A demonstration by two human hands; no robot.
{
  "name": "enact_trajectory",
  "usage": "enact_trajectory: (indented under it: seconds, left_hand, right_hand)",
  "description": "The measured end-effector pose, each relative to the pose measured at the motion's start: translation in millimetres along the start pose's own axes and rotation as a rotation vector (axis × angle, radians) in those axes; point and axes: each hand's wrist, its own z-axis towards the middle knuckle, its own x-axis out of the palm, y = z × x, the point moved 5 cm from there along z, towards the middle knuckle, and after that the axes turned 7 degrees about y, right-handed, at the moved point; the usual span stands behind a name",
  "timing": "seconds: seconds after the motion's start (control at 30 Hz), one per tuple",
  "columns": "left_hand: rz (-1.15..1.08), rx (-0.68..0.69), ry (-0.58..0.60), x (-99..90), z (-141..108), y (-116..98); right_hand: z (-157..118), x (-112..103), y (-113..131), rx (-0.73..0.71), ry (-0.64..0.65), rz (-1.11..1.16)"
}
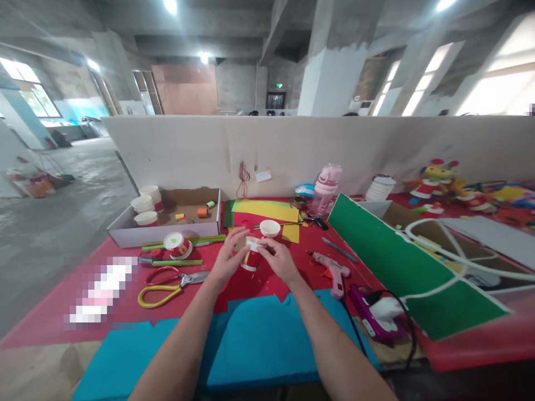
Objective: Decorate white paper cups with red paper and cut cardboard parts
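A red-and-white paper cup [251, 262] stands on the red table cover between my two hands, with a white top edge. My left hand [229, 255] is at the cup's left side, its fingers stretched forward and the thumb near the cup. On the right, my right hand [277, 259] has its thumb and fingers closed at the white edge; a small piece in the fingertips cannot be made out. Just behind sits a white paper bowl [270, 228]. Pliers-like shears [173, 283] with red and yellow handles lie left of my left hand. A pink glue gun [332, 270] rests right of my right hand.
At the left back, a cardboard box [165, 234] holds several cups and coloured paper rolls. Another cup [177, 245] stands before it. A green board [401, 262] and purple power strip [376, 314] flank the right. Yellow sheets [265, 210] and a pink bottle [326, 189] are behind.
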Motion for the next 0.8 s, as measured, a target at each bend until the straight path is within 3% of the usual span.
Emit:
enact_trajectory:
  seconds: [0.17, 0.33, 0.8]
  left_hand:
    - [-0.250, -0.119, 0.104, -1.3, -1, 2]
    - [-0.494, -0.200, 0.112, 2.0, -3, 3]
    - [-0.675, -0.267, 0.041, 7.5, -4, 8]
  right_hand:
    - [-1, 5, -10, 0.144, 0.075, 0.116]
    - [-1, 5, -4, 0.101, 0.093, 0.076]
    - [-1, 8, -6, 0.092, 0.131, 0.094]
